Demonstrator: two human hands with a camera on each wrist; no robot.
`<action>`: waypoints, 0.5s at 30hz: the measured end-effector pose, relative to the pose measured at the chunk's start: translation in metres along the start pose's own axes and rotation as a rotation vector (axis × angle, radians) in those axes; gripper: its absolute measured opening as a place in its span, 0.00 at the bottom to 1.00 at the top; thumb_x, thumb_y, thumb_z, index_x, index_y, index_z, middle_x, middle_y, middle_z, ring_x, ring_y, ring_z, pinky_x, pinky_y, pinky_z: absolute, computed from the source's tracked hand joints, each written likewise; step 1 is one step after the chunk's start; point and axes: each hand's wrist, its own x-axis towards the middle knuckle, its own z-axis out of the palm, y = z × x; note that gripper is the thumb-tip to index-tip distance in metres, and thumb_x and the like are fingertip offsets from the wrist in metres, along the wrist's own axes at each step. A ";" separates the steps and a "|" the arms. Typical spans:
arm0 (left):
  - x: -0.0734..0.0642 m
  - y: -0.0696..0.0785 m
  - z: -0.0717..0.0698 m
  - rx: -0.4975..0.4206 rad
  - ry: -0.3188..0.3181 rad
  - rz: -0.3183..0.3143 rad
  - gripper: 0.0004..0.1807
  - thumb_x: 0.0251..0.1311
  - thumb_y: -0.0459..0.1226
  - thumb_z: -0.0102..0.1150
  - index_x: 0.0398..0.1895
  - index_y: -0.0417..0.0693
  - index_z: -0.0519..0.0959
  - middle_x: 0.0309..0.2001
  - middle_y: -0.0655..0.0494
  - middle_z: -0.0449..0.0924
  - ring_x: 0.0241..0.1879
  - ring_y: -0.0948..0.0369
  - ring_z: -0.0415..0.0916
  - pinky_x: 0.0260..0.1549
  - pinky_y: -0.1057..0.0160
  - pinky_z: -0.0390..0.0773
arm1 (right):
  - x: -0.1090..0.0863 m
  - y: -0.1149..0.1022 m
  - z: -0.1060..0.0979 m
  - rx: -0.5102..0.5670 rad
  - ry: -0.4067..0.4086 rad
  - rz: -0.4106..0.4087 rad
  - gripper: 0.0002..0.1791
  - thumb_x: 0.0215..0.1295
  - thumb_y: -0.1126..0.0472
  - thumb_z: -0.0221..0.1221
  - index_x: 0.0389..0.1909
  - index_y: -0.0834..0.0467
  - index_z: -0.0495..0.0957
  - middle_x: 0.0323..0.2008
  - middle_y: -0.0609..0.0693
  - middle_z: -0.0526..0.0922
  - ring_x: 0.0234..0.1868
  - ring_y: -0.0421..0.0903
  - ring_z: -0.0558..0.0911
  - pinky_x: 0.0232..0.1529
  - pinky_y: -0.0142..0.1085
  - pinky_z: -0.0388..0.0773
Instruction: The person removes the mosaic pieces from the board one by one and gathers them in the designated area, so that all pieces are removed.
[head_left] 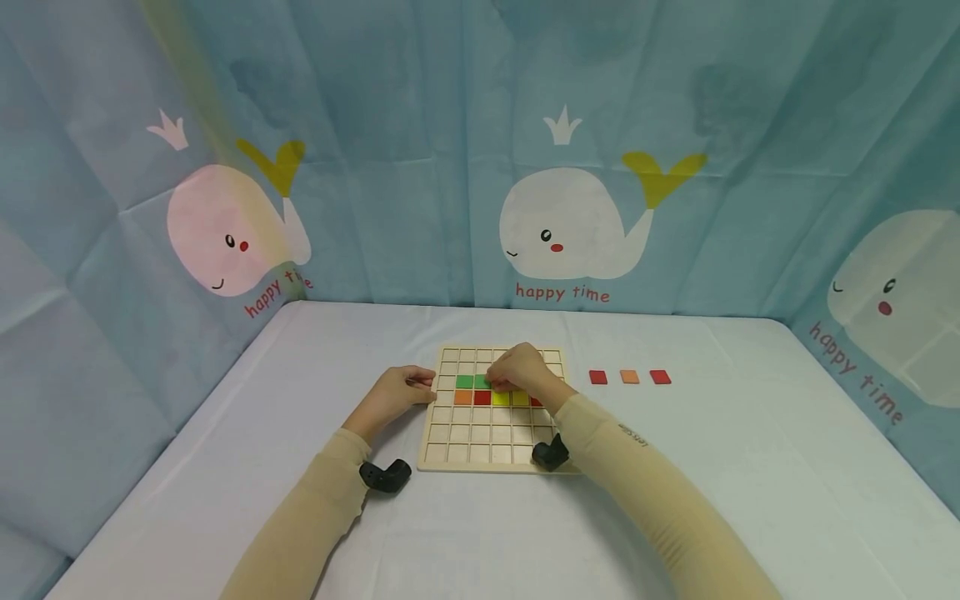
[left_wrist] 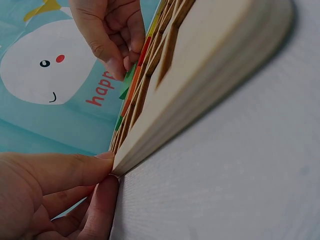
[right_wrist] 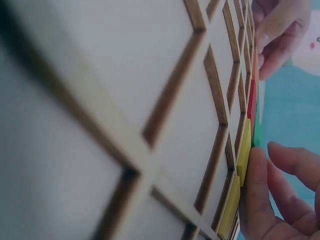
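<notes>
Green tile (left_wrist: 127,85), partly hidden behind right fingers (left_wrist: 115,69)

The surface (head_left: 750,467) is white and faintly creased, its two far corners rounded, its left edge slanting in toward the far one; its near edge runs out of the head view. Directly on it lies a pale wooden board (head_left: 480,433), gridded, closer to the far edge than to the near, a little left of midway between the far corners; to its right, apart from it and from each other, three loose tiles lie flat in a row roughly along the far edge: red (head_left: 597,377), orange (head_left: 629,377), red (head_left: 660,377).
</notes>
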 end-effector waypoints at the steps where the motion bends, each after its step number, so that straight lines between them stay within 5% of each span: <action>1: 0.000 0.000 0.000 0.000 -0.001 0.002 0.25 0.60 0.33 0.65 0.61 0.38 0.77 0.51 0.44 0.81 0.45 0.57 0.78 0.42 0.64 0.78 | 0.000 0.000 0.000 0.002 0.008 -0.005 0.08 0.60 0.70 0.66 0.39 0.71 0.85 0.39 0.62 0.88 0.22 0.40 0.83 0.32 0.31 0.84; 15: 0.000 0.000 -0.001 -0.007 -0.010 0.002 0.24 0.60 0.33 0.65 0.61 0.38 0.76 0.53 0.44 0.81 0.46 0.57 0.78 0.43 0.65 0.78 | -0.002 -0.002 0.001 -0.006 0.015 -0.033 0.06 0.61 0.69 0.66 0.36 0.68 0.85 0.40 0.60 0.88 0.26 0.41 0.84 0.36 0.33 0.85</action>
